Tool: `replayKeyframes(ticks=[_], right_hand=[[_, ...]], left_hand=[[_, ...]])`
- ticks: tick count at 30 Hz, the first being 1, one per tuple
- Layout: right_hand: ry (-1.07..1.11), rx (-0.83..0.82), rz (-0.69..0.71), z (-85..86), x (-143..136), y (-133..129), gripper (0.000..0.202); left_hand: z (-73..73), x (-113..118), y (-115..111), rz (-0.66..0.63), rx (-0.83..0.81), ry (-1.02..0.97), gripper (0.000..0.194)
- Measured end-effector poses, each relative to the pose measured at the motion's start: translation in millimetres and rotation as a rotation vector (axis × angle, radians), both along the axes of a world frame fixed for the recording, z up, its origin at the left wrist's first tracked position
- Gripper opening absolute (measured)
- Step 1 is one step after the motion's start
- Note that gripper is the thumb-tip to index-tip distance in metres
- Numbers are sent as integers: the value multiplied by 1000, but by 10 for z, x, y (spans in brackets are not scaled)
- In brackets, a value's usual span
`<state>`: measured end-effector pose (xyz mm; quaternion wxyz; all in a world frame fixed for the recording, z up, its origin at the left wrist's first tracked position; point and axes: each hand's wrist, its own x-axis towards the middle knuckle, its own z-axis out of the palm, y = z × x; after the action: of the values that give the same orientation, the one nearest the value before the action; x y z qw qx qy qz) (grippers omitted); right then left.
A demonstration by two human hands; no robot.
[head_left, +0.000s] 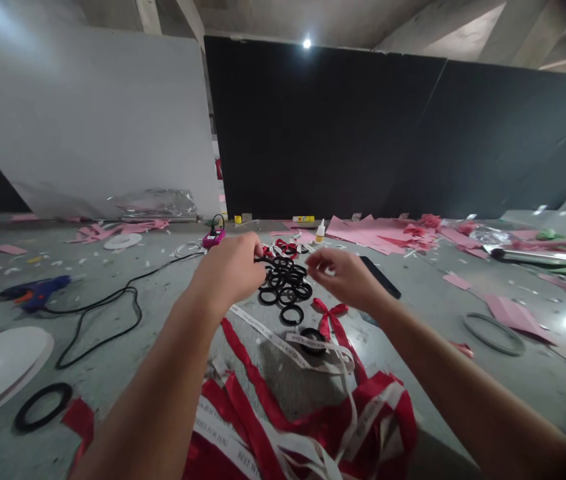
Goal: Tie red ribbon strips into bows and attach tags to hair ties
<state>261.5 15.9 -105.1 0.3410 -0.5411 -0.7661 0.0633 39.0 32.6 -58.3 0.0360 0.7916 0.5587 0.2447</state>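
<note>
Several black rings (287, 293) lie in a heap at the middle of the table. My left hand (237, 267) is closed at the heap's left side, its fingertips on a black ring. To the right of the heap, my right hand (335, 270) is held with its fingers curled and a little apart, nothing visible between them. Nearer to me, a red ribbon bow (330, 312) and a white printed ribbon (263, 328) lie by a separate black ring (313, 341). A pile of red ribbon (377, 400) mixed with white ribbon fills the front.
A blue glue gun (37, 293) with a black cord lies left, above a white spool (7, 367). A small glue bottle (320, 231), pink paper (373, 231) and a dark phone-like slab (381, 277) lie behind and right. Upright panels stand behind.
</note>
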Motion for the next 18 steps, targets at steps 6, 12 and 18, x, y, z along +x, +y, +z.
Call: replayKeyframes(ticks=[6, 12, 18], right_hand=[[-183, -45, -171, -172, 75, 482, 17], [-371, -132, -132, -697, 178, 536, 33], [-409, -71, -123, -688, 144, 500, 23]], left_hand=[[4, -32, 19, 33, 3, -27, 25], [-53, 55, 18, 24, 12, -15, 18], [-76, 83, 30, 6, 4, -9, 16]])
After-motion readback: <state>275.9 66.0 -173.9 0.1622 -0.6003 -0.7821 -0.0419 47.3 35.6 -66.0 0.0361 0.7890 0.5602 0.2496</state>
